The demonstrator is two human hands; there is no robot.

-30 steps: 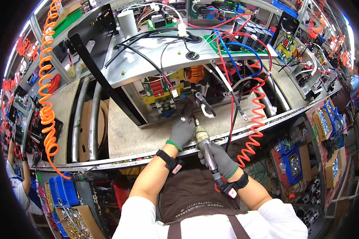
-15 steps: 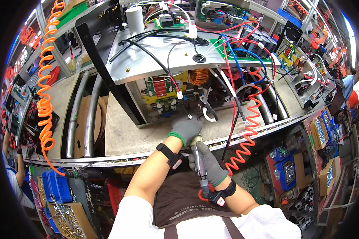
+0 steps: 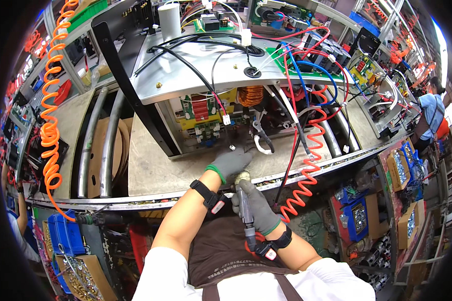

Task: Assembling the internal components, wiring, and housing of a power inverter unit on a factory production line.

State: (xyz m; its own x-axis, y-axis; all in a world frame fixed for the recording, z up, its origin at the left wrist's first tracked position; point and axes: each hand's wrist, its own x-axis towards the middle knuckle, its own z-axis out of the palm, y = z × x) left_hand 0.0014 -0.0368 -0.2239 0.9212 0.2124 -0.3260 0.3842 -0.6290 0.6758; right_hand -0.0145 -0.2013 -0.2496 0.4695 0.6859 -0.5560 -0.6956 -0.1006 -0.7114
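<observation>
Head view. The person stands at a counter that runs across the middle of the frame.

The left hand, in a grey glove with a green cuff, lies just below centre with its fingers curled loosely and its tips at the lower edge of the chassis. Whether it pinches anything I cannot tell.

The right hand, gloved the same, is closed around a grey driver. The driver sits just below centre and points up the frame toward the left hand, with its front end touching or just beside that hand's heel. A red coiled hose hangs right of centre and curves down toward the right wrist.

The chassis is an open metal unit standing tilted on the counter at upper centre. It shows a copper coil, green boards and red, blue and black wires. A white connector dangles from a black wire above the left hand.

An orange coiled hose hangs at the left of the frame. Another person in blue works at the far right.
</observation>
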